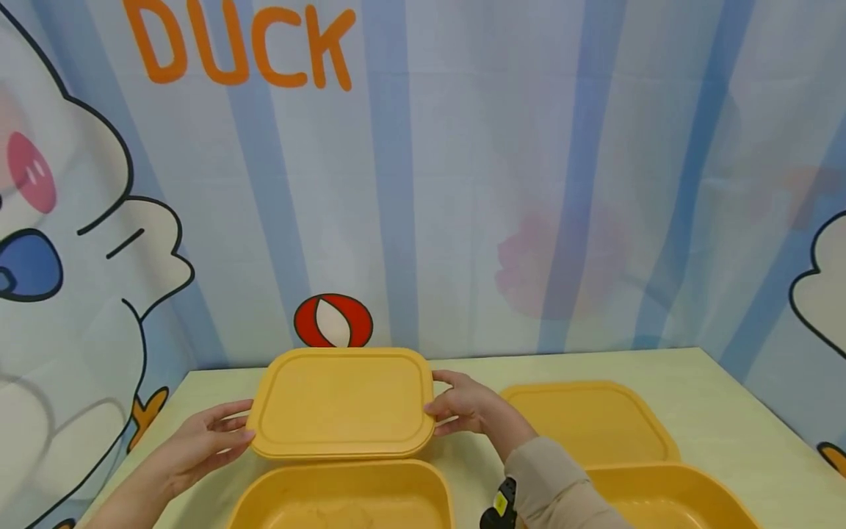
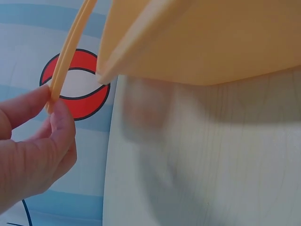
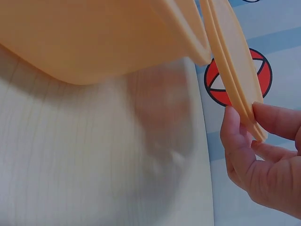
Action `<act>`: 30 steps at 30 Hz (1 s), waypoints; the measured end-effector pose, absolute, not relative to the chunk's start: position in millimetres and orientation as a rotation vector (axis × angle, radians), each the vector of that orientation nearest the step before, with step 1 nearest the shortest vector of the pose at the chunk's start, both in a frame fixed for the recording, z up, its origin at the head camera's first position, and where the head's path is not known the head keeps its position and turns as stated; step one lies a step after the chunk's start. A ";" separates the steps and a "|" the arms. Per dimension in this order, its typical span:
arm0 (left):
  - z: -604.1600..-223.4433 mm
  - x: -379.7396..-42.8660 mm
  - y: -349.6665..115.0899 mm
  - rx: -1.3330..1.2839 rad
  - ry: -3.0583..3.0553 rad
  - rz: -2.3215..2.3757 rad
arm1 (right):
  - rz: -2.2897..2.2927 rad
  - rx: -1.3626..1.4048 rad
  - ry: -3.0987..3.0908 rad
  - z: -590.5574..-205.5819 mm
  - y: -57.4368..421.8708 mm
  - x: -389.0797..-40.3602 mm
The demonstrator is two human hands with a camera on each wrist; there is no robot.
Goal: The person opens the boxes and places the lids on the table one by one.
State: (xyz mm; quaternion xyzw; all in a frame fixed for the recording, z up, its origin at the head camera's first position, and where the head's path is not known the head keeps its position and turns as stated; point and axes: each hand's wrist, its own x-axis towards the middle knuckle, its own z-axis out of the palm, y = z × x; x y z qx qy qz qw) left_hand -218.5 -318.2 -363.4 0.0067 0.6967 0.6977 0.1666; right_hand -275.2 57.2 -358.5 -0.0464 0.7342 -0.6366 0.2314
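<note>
Both hands hold a yellow rectangular lid with rounded corners, raised behind a yellow bin. My left hand pinches the lid's left edge between thumb and fingers. At the opposite edge, my right hand grips it the same way. In the left wrist view the lid appears edge-on, beside the bin's rim. The right wrist view also has the lid nearly edge-on, apart from the table. The bin's near part is cut off by the head view's lower border.
Another yellow lid lies on the pale wooden table at the right. In front of it stands a second yellow bin, partly behind the right sleeve. A striped cartoon curtain hangs along the table's back edge.
</note>
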 end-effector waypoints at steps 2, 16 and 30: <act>-364.3 -219.8 -318.2 0.035 1.991 1.980 | -1.756 -0.125 2.025 -359.7 56.4 -275.3; -374.5 -228.6 -320.5 0.081 2.019 1.994 | -1.824 -0.107 2.048 -369.1 50.8 -281.8; -387.6 -235.1 -316.6 0.000 2.072 1.982 | -1.842 -0.079 2.078 -385.5 47.9 -287.9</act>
